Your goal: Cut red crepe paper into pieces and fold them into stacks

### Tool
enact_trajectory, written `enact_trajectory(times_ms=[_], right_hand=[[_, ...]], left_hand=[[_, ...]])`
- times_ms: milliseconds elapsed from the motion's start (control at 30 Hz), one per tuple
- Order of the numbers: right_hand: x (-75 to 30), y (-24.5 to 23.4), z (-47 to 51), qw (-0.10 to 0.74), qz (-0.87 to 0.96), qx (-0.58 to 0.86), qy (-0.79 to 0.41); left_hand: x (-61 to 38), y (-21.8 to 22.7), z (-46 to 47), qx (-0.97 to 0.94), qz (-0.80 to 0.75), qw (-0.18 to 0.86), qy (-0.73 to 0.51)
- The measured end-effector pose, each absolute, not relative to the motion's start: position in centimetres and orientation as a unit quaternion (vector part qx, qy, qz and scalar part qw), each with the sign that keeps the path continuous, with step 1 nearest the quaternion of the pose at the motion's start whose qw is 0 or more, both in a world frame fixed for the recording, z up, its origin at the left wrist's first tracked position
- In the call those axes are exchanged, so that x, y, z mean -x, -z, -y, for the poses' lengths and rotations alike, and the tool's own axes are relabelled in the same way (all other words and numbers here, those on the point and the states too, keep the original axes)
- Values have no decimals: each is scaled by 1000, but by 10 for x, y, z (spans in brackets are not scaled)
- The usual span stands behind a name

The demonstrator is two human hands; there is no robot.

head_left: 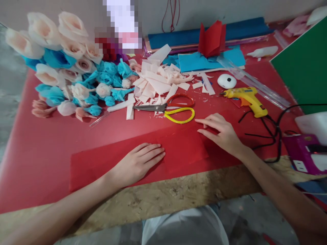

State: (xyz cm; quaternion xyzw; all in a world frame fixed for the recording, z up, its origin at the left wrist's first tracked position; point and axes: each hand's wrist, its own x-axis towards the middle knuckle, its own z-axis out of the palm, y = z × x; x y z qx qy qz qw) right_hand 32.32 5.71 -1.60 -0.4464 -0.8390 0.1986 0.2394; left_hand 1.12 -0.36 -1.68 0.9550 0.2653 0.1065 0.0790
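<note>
A long strip of red crepe paper point(102, 163) lies flat along the near part of the red table cover point(38, 136), with a folded layer near its middle. My left hand point(139, 161) rests palm down on the strip, fingers stretched out flat. My right hand point(219, 131) lies on the strip's right end with fingers extended and pressing the paper down. Neither hand holds anything. Just beyond my hands lie scissors point(168, 109) with one red and one yellow handle.
A yellow glue gun point(246, 98) with a black cord lies at the right. Pink paper scraps point(155, 81) pile up behind the scissors. Pink and blue paper flowers point(66, 68) crowd the back left. Blue sheets point(212, 59), a green board point(304, 64) and a purple box point(304, 153) stand right.
</note>
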Motion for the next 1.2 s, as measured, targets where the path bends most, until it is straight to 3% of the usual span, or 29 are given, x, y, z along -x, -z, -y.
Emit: enact_trajectory(times_ms=[133,533,733,1200], right_hand=[[-315,22,-56,278,832,453,-159],[-333,28,-42,82,901,424,-37],[-333,25,-41,116,923,362,-63],[-349,25,-58,24,944,285,-164]], left_hand=[[-11,17,4,-955,-266,80,-107],[-13,16,2,-955,-264,66,-113],[-11,17,4,-954,-268,78,-106],[-12,17,3,-956,-265,71,-109]])
